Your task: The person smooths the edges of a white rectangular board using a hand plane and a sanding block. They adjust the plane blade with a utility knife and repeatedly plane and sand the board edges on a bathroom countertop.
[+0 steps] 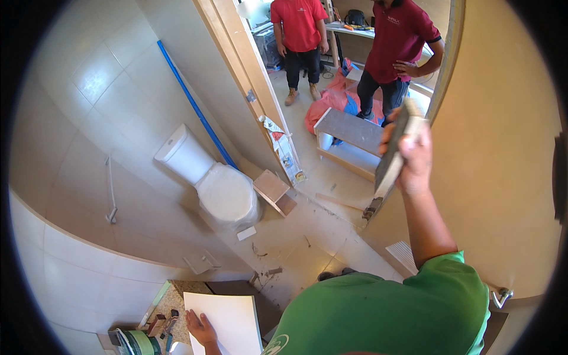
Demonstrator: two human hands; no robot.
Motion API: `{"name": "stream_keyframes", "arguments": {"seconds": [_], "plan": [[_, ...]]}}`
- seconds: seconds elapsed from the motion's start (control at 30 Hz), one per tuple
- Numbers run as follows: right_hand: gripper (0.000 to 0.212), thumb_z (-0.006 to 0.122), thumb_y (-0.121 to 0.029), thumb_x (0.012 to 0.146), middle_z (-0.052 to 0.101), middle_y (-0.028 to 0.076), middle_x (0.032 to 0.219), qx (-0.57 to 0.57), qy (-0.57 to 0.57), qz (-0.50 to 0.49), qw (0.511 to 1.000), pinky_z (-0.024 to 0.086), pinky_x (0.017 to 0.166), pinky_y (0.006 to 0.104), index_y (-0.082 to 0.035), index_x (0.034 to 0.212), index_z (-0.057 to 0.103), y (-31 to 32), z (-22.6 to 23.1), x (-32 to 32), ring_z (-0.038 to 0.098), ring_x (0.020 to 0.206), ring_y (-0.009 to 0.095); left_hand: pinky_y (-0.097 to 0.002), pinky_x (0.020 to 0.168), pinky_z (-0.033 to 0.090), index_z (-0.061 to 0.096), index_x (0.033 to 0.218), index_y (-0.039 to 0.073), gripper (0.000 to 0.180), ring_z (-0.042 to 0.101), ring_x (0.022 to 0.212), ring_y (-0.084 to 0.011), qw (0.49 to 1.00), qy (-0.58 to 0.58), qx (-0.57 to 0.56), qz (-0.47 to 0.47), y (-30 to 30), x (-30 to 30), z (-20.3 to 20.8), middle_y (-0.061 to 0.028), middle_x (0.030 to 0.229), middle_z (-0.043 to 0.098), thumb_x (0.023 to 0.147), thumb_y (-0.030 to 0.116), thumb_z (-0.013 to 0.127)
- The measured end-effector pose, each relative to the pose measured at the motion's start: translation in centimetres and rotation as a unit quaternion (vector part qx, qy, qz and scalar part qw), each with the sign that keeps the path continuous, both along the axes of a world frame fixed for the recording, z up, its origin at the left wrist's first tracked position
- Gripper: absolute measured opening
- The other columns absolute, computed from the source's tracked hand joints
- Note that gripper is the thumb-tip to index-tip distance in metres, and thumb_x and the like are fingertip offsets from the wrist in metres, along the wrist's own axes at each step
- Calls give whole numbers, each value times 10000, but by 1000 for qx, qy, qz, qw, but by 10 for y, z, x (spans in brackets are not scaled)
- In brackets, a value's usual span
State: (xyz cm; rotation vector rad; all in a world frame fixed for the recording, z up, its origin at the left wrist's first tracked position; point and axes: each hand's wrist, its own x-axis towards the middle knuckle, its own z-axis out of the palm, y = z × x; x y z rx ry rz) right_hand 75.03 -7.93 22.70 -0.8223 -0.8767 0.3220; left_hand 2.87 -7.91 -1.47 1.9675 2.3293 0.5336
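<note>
My right hand (416, 163) is raised at arm's length near the doorway, its fingers wrapped around a flat, narrow board-like piece (391, 155) with a dark grey face and pale edges. Motion blurs its upper end, and I cannot make out its exact kind. At the lower left, my left hand (203, 331) lies flat with fingers apart on a white rectangular panel (228, 307). That panel rests over a speckled countertop (174, 296). Small tools (170, 322) and a green round container (139, 342) sit beside the panel.
A wrapped toilet (228, 192) and a small wooden stool (273, 188) stand left of the doorway. A blue pole (195, 103) leans on the wall. Beyond are two people, in red (299, 26) and maroon (402, 41) shirts, and a low bench (349, 133). Debris (273, 271) dots the floor.
</note>
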Motion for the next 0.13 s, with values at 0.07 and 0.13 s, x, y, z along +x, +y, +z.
{"name": "stream_keyframes", "arguments": {"seconds": [0.07,0.13], "plan": [[531,777,-234,876,599,13,1047,-81,-15,118,990,557,777,300,-69,1329,555,19,-36,-1,622,928,130,-518,1241,231,528,1463,-51,640,345,1497,-414,1000,-1,-5,3,-1,-1,5,-235,1578,450,1027,419,543],[798,815,-340,862,626,59,1259,-318,-152,106,930,557,874,360,-89,1521,440,41,-82,-6,650,931,153,-491,1249,233,523,1467,-52,616,331,1506,-405,1000,9,-20,20,0,4,8,-223,1583,449,1020,369,575]]}}
